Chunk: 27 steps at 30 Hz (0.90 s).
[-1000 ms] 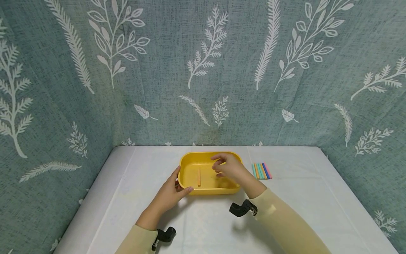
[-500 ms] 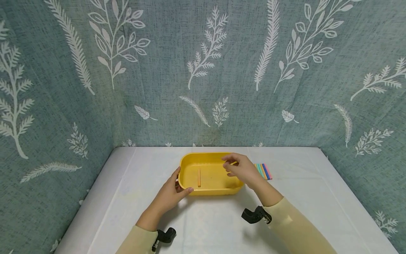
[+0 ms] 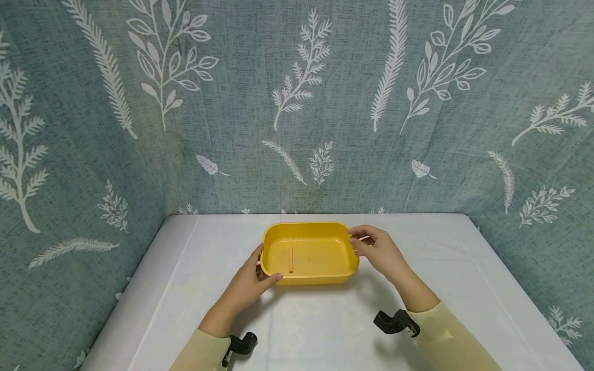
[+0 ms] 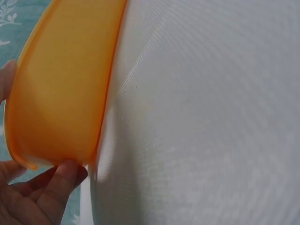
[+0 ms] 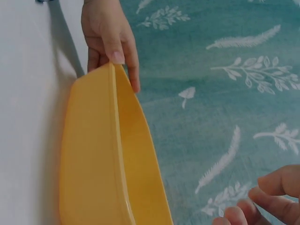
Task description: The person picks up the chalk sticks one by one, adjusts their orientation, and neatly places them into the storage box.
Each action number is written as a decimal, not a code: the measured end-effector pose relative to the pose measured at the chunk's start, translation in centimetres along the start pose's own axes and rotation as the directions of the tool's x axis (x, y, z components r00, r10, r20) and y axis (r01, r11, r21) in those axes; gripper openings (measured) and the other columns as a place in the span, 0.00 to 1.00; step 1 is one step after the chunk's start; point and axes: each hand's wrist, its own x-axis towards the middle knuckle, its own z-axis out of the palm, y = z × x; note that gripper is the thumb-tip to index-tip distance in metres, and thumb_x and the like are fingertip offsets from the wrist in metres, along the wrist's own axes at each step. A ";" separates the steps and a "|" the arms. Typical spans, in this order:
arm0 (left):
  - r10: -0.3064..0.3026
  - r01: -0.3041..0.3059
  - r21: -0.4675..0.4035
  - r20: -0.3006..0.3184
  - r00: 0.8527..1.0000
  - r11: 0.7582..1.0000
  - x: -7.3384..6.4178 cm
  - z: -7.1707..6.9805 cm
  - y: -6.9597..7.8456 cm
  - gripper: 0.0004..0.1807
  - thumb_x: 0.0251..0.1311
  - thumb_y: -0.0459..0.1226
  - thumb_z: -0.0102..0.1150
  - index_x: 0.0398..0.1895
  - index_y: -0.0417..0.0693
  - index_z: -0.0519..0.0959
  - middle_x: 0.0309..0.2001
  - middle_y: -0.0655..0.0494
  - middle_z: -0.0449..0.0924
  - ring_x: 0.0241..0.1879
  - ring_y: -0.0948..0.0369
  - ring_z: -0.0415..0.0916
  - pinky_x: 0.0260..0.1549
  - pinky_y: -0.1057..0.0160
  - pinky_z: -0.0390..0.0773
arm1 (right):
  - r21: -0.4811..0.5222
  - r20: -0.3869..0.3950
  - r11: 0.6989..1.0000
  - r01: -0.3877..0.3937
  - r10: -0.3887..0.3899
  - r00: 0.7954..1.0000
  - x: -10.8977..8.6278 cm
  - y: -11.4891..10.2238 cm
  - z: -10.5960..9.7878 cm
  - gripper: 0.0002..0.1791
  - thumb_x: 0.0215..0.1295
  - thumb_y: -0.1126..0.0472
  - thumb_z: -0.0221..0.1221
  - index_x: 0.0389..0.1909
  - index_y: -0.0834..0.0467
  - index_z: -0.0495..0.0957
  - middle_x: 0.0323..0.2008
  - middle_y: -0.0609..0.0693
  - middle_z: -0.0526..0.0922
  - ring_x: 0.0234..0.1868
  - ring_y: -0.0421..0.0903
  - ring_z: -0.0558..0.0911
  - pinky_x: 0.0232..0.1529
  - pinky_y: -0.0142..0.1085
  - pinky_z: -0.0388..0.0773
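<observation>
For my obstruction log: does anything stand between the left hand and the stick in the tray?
Yes, the yellow tray itself: the left hand grips its near left corner from outside, so its wall separates that hand from the orange stick lying inside. Nothing else visible does.

1. High and farthest back, my head camera faces forward and down over the white table (image 3: 306, 324) to the leafy backdrop (image 3: 250, 93).
2. Close in, my left-wrist view looks, tipped sideways, along the yellow tray (image 4: 61, 93).
3. My right-wrist view, tipped oppositely, faces the left hand (image 5: 111, 35), which my head camera also frames.
</observation>
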 end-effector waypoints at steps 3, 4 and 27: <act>0.000 0.000 0.001 0.000 1.000 1.000 0.0 0.0 0.0 0.57 0.59 0.54 0.70 0.81 0.48 0.44 0.74 0.43 0.60 0.63 0.49 0.73 0.60 0.50 0.76 | -0.017 -0.028 1.000 0.024 -0.025 0.999 -0.3 0.4 -0.8 0.17 0.73 0.60 0.59 0.59 0.63 0.77 0.51 0.59 0.79 0.46 0.55 0.82 0.46 0.43 0.85; -0.001 0.001 0.002 0.000 1.000 1.000 0.0 0.0 0.0 0.57 0.59 0.54 0.70 0.81 0.48 0.44 0.74 0.43 0.59 0.63 0.48 0.73 0.60 0.50 0.76 | -0.025 -0.038 0.999 0.028 -0.029 0.999 -0.4 0.6 -1.0 0.17 0.73 0.60 0.59 0.58 0.62 0.78 0.51 0.59 0.79 0.46 0.55 0.82 0.46 0.43 0.85; -0.015 0.015 0.005 -0.002 1.000 1.000 0.1 0.0 0.1 0.57 0.59 0.53 0.70 0.82 0.49 0.44 0.74 0.43 0.59 0.63 0.48 0.73 0.60 0.50 0.76 | -0.023 -0.246 0.999 -0.034 0.027 0.969 -1.4 6.5 -5.6 0.18 0.76 0.60 0.55 0.60 0.66 0.75 0.51 0.63 0.77 0.41 0.46 0.82 0.42 0.37 0.85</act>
